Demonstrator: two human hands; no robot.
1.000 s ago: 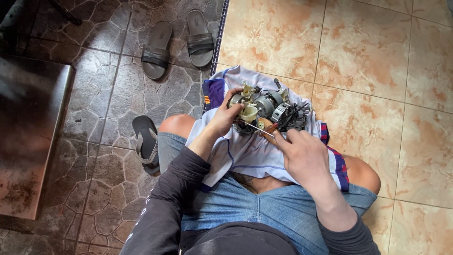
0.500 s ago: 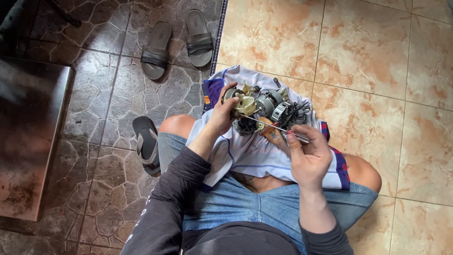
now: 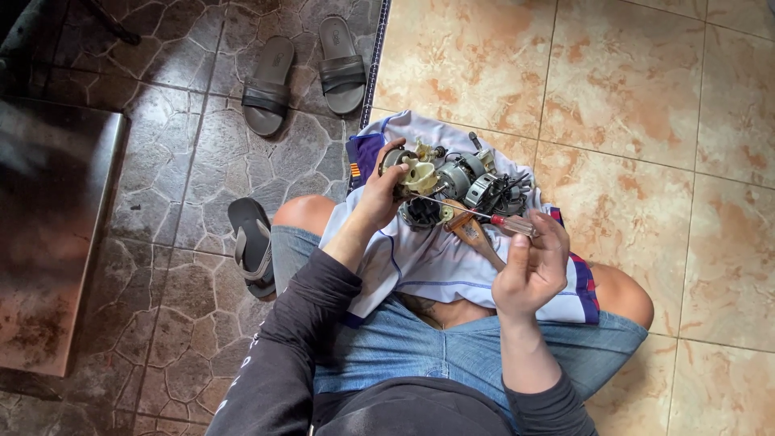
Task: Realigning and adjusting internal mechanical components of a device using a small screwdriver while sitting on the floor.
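A person sits on a tiled floor [image 3: 646, 89] with a white cloth [image 3: 436, 258] spread over the lap; three dark sandals [image 3: 270, 85] lie to the left on the stone paving. On the cloth rests a small carburetor-like metal assembly [image 3: 452, 182] with wires. The left hand [image 3: 379, 190] clasps its cream-coloured end firmly. The right hand [image 3: 533, 266] pinches a thin red-handled screwdriver [image 3: 476, 214], tip laid against the assembly, so a screw seems in work. Turning it next calls for a steady hold and a seated tip.
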